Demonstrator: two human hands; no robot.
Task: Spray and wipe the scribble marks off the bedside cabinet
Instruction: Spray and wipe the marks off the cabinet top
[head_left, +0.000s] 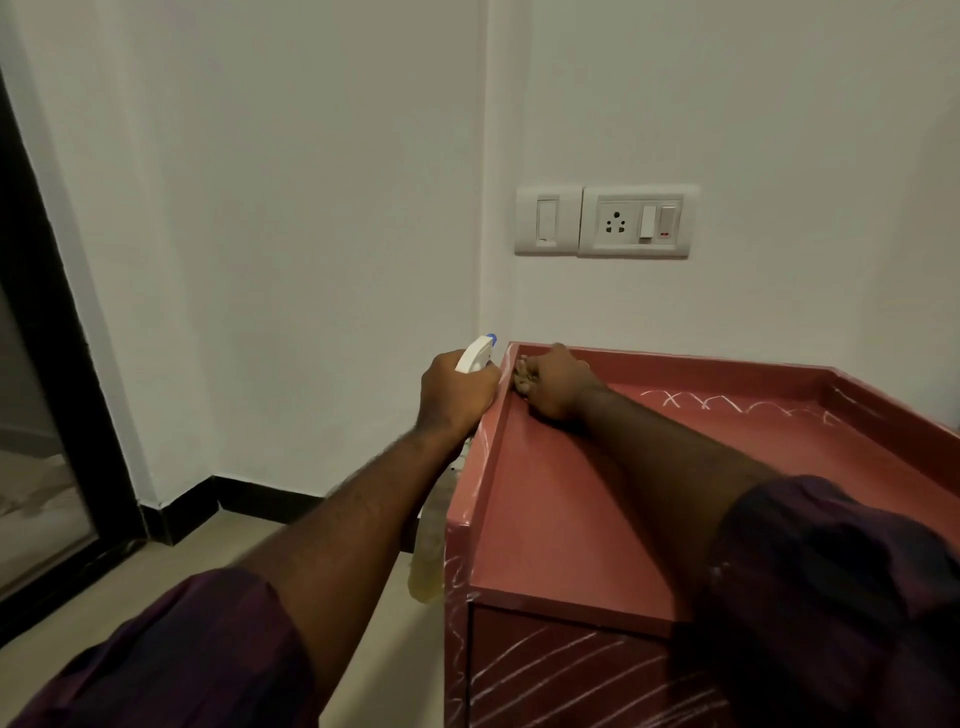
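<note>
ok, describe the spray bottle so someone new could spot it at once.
Start at the red bedside cabinet. Just off its left edge, the left hand grips the spray bottle. It alone has a white trigger head, a blue nozzle and a body of yellowish liquid.

dim, even indoor light | soft shadows | wide-angle edge bending

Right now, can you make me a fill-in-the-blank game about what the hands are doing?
The left hand grips the ____ bottle.
The right hand holds a cloth in the far-left ____ of the cabinet top.
The scribble marks are ____ in colour.
Missing words: spray, corner, white.
</note>
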